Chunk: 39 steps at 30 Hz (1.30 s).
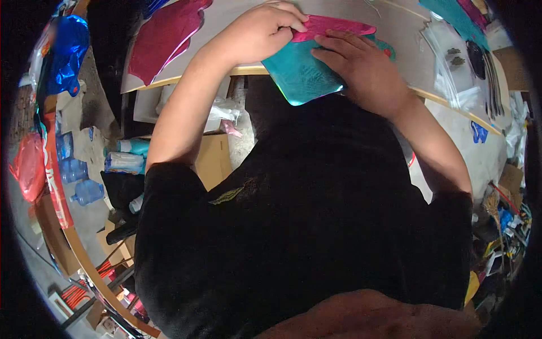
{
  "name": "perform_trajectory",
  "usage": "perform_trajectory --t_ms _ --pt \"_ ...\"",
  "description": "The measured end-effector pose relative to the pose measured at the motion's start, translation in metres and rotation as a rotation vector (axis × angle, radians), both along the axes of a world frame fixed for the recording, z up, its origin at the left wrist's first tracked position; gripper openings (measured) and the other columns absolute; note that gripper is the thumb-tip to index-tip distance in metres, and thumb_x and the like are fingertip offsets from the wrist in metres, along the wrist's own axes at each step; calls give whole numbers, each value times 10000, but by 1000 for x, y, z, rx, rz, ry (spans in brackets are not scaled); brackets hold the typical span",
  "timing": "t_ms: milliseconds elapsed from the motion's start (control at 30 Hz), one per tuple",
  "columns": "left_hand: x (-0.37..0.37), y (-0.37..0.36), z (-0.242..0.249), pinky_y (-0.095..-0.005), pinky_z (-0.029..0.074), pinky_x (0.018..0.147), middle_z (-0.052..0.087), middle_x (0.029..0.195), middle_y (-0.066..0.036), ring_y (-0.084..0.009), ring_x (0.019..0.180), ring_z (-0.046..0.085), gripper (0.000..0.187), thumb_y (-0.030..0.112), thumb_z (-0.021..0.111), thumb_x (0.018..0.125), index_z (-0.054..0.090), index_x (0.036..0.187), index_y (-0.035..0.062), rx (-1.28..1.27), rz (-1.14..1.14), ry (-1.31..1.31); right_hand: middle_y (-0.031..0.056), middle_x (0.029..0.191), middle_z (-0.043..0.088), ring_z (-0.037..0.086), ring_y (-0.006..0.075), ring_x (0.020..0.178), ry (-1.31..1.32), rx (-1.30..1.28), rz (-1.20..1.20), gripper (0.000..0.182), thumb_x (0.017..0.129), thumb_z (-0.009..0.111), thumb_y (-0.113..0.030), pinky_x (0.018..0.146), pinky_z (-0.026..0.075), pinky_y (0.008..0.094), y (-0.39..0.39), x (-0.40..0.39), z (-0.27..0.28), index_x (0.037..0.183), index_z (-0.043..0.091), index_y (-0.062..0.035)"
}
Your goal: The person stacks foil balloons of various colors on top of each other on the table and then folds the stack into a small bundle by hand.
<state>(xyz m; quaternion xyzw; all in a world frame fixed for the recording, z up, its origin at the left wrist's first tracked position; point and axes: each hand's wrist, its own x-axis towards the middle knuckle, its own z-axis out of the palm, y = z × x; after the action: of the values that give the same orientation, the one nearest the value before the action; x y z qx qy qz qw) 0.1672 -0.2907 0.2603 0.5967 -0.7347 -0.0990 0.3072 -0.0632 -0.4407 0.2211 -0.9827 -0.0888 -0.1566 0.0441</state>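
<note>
A flat, shiny teal foil piece (pixel 302 73) lies at the table's near edge, its lower corner sticking out past the edge. Along its top runs a pink foil strip (pixel 339 26); under the hands I cannot tell whether the two are joined. The curled fingers of my left hand (pixel 262 31) pinch the left end of the pink strip. Flat across the right side of the teal foil rests my right hand (pixel 364 68), fingers stretched out and fingertips at the pink strip's lower border.
Dark pink foil pieces (pixel 166 42) lie on the table (pixel 226 17) at left. To the right are clear plastic bags (pixel 451 68) and more teal foil (pixel 451 17). Blue foil (pixel 70 53) hangs far left. Below stand a cardboard box (pixel 214 161) and blue water jugs (pixel 87 192).
</note>
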Motion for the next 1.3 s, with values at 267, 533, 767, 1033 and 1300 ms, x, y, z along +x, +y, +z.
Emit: perform_trajectory --t_ms 267,533,767,1033,1300 --pt "0 -1 0 -451 536 960 702 1135 -230 -410 1084 665 234 -26 581 825 727 1006 -53 37 33 -4 122 1484 553 512 352 1398 -157 -202 -66 661 828 677 -48 1169 422 494 12 -2 -19 1464 559 -186" --pt "-1 3 -2 -450 534 959 699 1145 -232 -408 1083 667 222 -21 594 819 727 995 -45 38 43 51 114 1242 699 646 325 1220 -131 218 -23 420 843 740 -40 1042 518 443 19 -7 0 1254 692 -112" --pt "19 3 -13 -419 477 1034 677 1194 -239 -400 1155 627 280 93 502 982 684 1137 -53 10 -66 96 138 1055 740 698 345 994 -437 328 -44 163 936 718 -67 875 552 422 2 23 32 1097 734 -46" --pt "6 5 3 -409 437 1083 668 1244 -218 -365 1205 603 531 347 330 1139 683 1159 -49 247 130 304 163 1059 702 659 416 1030 -193 354 -77 349 927 743 -238 928 515 476 -2 19 18 1223 669 -68" --pt "13 4 -3 -418 445 1082 661 1241 -200 -358 1224 584 575 359 335 1141 723 1063 -59 173 19 261 81 1233 678 640 326 1162 -136 29 74 563 705 853 -205 989 508 446 -1 1 10 1234 676 -123"
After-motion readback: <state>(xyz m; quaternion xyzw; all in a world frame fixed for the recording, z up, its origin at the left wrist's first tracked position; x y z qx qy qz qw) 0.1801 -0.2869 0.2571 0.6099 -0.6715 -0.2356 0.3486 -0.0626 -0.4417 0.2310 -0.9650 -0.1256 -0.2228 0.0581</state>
